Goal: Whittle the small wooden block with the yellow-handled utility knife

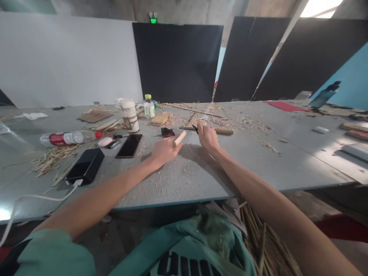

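My left hand is closed around a short, pale wooden stick, which pokes up out of the fist toward the right. A little to its right, my right hand grips a small knife with a dark, pointed blade and a hint of yellow near the fingers; most of its handle is hidden in the hand. The blade tip points left, apart from the stick. Just behind my right hand lies a tool with a wooden handle and a thin dark shaft. Next to the left fist is a crumpled dark scrap.
On the grey table, wood shavings lie scattered. To the left are a phone, a black power block with a white cable, a lying bottle, stacked paper cups and an upright bottle.
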The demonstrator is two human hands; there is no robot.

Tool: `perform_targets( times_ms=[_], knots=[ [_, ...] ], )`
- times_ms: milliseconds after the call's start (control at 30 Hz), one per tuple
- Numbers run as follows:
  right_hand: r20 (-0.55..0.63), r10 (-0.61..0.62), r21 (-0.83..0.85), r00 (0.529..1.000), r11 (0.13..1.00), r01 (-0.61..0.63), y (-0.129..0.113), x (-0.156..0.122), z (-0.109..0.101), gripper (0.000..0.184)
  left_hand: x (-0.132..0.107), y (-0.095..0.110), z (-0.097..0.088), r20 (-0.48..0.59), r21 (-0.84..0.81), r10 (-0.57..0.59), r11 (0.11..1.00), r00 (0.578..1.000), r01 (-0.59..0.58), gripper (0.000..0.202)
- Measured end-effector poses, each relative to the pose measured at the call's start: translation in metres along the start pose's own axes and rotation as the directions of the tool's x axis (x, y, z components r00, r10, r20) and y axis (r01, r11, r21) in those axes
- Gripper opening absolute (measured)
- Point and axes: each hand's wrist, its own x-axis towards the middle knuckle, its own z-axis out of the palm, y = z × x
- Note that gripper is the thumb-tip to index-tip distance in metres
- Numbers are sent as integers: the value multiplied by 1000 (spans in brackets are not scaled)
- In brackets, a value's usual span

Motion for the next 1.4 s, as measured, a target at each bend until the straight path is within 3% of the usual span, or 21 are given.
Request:
perform_targets(
  times_ms=[133, 233, 433, 667, 933, 1167, 1233, 1300, 1333, 1400],
  knots=[
    [1, -182, 160, 983, 971, 180, -24, -12, -2, 71, 5, -8, -4, 2, -39, -68, 997, 998, 68, 34],
    [48, -358, 229, 933, 913, 338, -41, -23, -6, 64, 7, -11, -4, 0, -39, -28, 999, 1000, 28, 30],
    [146, -452, 123, 880, 891, 438, -51, -32, -6, 60, 8, -17, 1, -4, -71, -47, 996, 999, 46, 26],
    [103, -365, -94, 925, 923, 374, -44, -22, 8, 60, 12, -16, 3, -8, -54, -101, 993, 995, 101, 36],
    [61, -347, -111, 936, 929, 352, -43, -16, 16, 58, 16, -17, 3, 4, -103, -141, 985, 990, 141, 40],
    [72, -353, -103, 933, 928, 359, -47, -17, 15, 57, 16, -19, 5, -15, 15, -107, 994, 994, 108, 45],
    [80, -276, -98, 958, 954, 283, -39, -10, 17, 58, 12, -18, 3, -16, 50, -90, 995, 996, 91, 45],
    [100, -72, -94, 992, 992, 82, -19, 0, 16, 62, 5, -12, 1, -10, 41, -77, 996, 997, 77, 45],
    [120, 61, -102, 991, 994, -49, -6, 6, 14, 66, 2, -9, 0, -4, 18, -73, 997, 997, 73, 46],
    [65, 139, -96, 988, 987, -133, 22, 15, 8, 69, -4, -2, 1, 42, -44, -69, 996, 997, 71, 51]
  ],
)
